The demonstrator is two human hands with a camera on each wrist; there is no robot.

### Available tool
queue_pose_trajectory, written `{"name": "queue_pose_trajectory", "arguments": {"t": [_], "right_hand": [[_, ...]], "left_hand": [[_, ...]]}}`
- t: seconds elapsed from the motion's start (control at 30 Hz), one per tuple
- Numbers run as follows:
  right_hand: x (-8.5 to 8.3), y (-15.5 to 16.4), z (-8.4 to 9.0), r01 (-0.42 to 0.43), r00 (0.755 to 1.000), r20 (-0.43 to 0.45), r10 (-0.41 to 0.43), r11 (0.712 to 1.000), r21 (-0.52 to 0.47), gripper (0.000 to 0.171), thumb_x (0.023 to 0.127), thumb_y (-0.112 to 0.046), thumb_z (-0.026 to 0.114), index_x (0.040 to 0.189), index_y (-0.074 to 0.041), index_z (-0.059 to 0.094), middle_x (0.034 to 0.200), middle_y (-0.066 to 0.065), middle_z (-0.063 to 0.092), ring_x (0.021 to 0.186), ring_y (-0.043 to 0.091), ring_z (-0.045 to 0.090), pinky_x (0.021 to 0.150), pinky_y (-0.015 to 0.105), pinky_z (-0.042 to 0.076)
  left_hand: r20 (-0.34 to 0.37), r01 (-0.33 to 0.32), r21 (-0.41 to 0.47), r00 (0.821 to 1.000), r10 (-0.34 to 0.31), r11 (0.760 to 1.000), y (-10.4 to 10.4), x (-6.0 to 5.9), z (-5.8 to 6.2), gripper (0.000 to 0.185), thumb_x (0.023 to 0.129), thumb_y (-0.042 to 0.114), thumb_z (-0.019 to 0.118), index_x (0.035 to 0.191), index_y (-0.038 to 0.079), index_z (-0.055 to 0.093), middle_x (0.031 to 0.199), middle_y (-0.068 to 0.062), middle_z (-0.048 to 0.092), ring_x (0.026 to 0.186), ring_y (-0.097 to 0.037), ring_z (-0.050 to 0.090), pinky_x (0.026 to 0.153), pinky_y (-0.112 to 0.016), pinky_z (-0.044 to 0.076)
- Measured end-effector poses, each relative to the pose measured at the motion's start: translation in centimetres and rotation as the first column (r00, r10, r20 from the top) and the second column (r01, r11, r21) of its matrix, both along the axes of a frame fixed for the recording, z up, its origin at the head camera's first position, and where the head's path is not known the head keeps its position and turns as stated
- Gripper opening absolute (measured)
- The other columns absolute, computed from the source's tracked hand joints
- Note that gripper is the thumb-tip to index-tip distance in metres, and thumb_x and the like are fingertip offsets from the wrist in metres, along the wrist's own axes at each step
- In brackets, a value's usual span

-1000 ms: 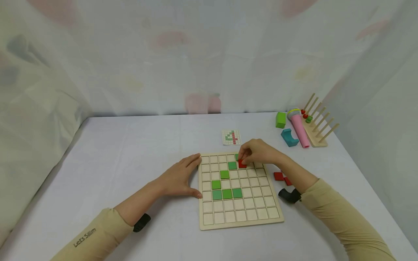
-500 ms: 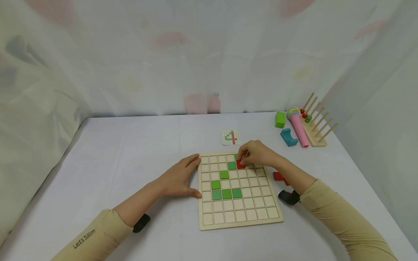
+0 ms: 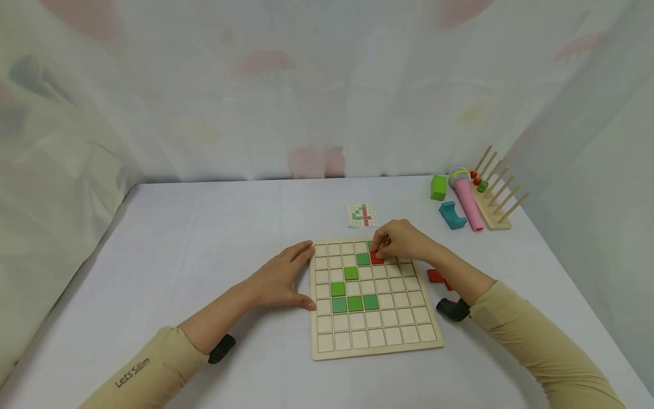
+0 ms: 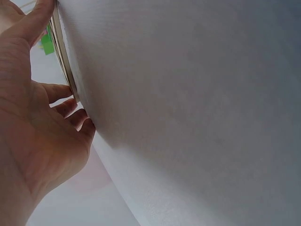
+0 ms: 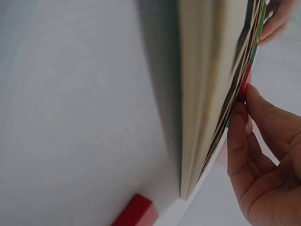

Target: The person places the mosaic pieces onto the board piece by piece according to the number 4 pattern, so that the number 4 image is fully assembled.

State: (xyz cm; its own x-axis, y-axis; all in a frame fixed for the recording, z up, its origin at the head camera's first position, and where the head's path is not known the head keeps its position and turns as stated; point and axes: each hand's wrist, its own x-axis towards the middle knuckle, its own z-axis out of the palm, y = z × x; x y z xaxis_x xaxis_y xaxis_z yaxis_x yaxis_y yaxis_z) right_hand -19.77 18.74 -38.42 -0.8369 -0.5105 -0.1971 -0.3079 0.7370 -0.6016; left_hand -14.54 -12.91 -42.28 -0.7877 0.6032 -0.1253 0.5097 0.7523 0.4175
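Note:
A square wooden grid board (image 3: 357, 338) lies on the table, with several green tiles (image 3: 355, 304) set in its cells. Along its left edge my left hand (image 3: 276, 278) rests, thumb and fingers spread and fingertips at the rim; the left wrist view shows these fingertips (image 4: 61, 92) against the board's side. My right hand (image 3: 401, 238) pinches a red square tile (image 3: 377, 258) between thumb and fingers, in the second row beside a green tile (image 3: 363, 259). In the right wrist view the red tile (image 5: 245, 82) sits at the board's surface, under the thumb tip.
Behind the board lies a small pattern card (image 3: 361, 216). Loose red tiles (image 3: 435, 276) lie right of the board, partly behind the right forearm. At the back right are a green block (image 3: 438, 187), a teal curved block (image 3: 452, 216), a pink toy microphone (image 3: 469, 204) and a peg stand (image 3: 501, 221).
From the first frame, the right hand has shifted the red tile slightly left and down, close against the green tile. Over the last half second it has hardly moved; the left hand stays put.

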Motion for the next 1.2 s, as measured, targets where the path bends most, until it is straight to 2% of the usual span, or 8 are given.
{"name": "queue_pose_trajectory", "arguments": {"t": [0.3,0.43,0.73,1.2], "right_hand": [[0.0,-0.1,0.0,-0.006,1.0,-0.013,0.006,1.0,0.012,0.006,0.083,-0.007,0.076,0.087,-0.011,0.076,0.079,0.001,0.073,0.071,0.009,0.061,0.066,0.024,0.051],[0.2,0.1,0.0,-0.012,1.0,-0.027,0.013,1.0,0.011,0.003,0.085,-0.011,0.076,0.088,-0.011,0.076,0.079,0.0,0.073,0.072,0.009,0.06,0.068,0.024,0.05],[0.4,2.9,0.6,0.011,0.998,-0.058,-0.01,1.0,0.011,0.006,0.089,-0.02,0.073,0.087,-0.015,0.074,0.078,-0.002,0.069,0.075,0.011,0.058,0.069,0.025,0.048],[0.9,9.0,1.4,-0.035,0.998,0.056,0.034,0.999,0.026,0.01,0.089,-0.016,0.072,0.097,-0.01,0.072,0.085,-0.001,0.068,0.079,0.012,0.058,0.071,0.02,0.051]], "left_hand": [[-0.003,0.002,-0.001,1.0,-0.002,1.0,-0.1,-0.1,-0.1,0.122,0.067,0.07,0.078,0.157,0.008,0.024,0.167,-0.009,0.018,0.153,-0.032,0.024,0.12,-0.054,0.033],[-0.002,0.002,0.0,1.0,-0.002,1.0,-0.1,0.0,-0.1,0.122,0.067,0.07,0.078,0.157,0.008,0.024,0.167,-0.008,0.017,0.153,-0.031,0.024,0.12,-0.053,0.032],[0.006,-0.003,-0.007,1.0,0.003,1.0,0.0,0.0,-0.1,0.123,0.066,0.071,0.077,0.158,0.008,0.023,0.167,-0.007,0.016,0.154,-0.031,0.023,0.12,-0.054,0.032],[0.012,-0.014,-0.01,1.0,0.014,1.0,-0.1,0.1,0.1,0.123,0.066,0.071,0.077,0.158,0.009,0.023,0.167,-0.007,0.016,0.154,-0.032,0.023,0.12,-0.054,0.032]]}}
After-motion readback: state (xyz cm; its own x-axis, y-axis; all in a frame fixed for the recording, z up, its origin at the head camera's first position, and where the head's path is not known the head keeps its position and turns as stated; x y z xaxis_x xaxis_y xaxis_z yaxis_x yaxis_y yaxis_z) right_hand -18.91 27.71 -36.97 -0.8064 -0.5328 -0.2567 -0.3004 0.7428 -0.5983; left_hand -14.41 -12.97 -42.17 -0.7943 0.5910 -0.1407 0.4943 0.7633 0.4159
